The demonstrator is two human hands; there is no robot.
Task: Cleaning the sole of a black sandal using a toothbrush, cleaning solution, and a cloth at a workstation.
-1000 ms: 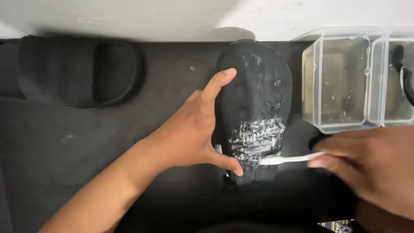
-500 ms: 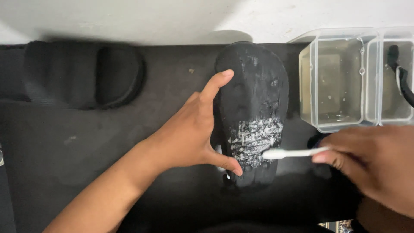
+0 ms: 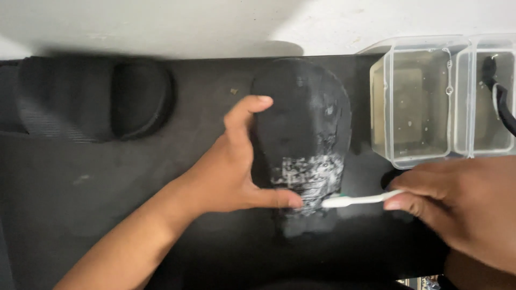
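- Sandal (image 3: 303,123): black, lying sole-up at the centre of a black mat (image 3: 107,215), toe end far, heel end near.
- Sole: a patch of white foam (image 3: 306,177) covers the near middle part; the far part carries only faint whitish marks.
- Left hand (image 3: 231,172): spread over the sandal's left edge. The forefinger curls against the far left rim and the thumb lies across the near part, its tip touching the foam patch. The hand steadies the sandal without closing round it.
- Right hand (image 3: 457,209): at the right near corner of the view, closed on the handle of a white toothbrush (image 3: 357,200).
- Toothbrush: held nearly level, head pointing left, resting on the sole at the near right edge of the foam, just beside the left thumb tip. A green trace shows at the head; the bristles cannot be made out.
- Hands: apart, one on each side of the sandal; the brush head closes most of the gap.
- Second sandal (image 3: 94,99): black, strap up, at the far left of the mat, well apart from both hands.
- Tubs (image 3: 414,102): two clear plastic tubs side by side at the far right, just beside the sandal. The left one holds cloudy water with specks. The right one is cut by the frame edge and shows a dark item with a white edge inside, kind not determinable.
- Floor (image 3: 161,24): pale surface beyond the mat's far edge.
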